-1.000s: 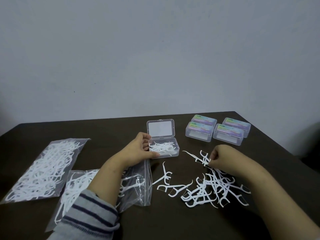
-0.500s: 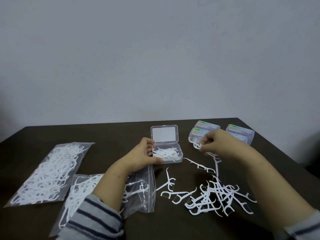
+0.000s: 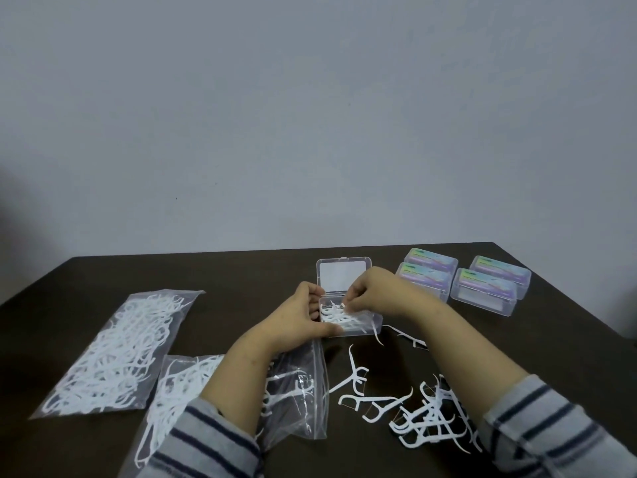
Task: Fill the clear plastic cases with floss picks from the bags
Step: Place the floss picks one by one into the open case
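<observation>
Right hand (image 3: 370, 293), pinching floss picks (image 3: 339, 313), has moved from the loose pile (image 3: 431, 415) to the open case (image 3: 358, 322) that left hand (image 3: 300, 320) grips, adding to its fill.

**Both hands meet at the middle**

The left hand (image 3: 296, 322) reaches forward, fingers curled and thumb stretched out in a grip. The right hand (image 3: 370, 291) hangs just beside it, fingertips (image 3: 347, 304) pinched together and pointing down. Both forearms wear striped sleeves.

Dark table (image 3: 241, 274) bears two bags (image 3: 113, 353), open case (image 3: 358, 327), four closed cases (image 3: 482, 288), loose picks (image 3: 427, 419).
</observation>
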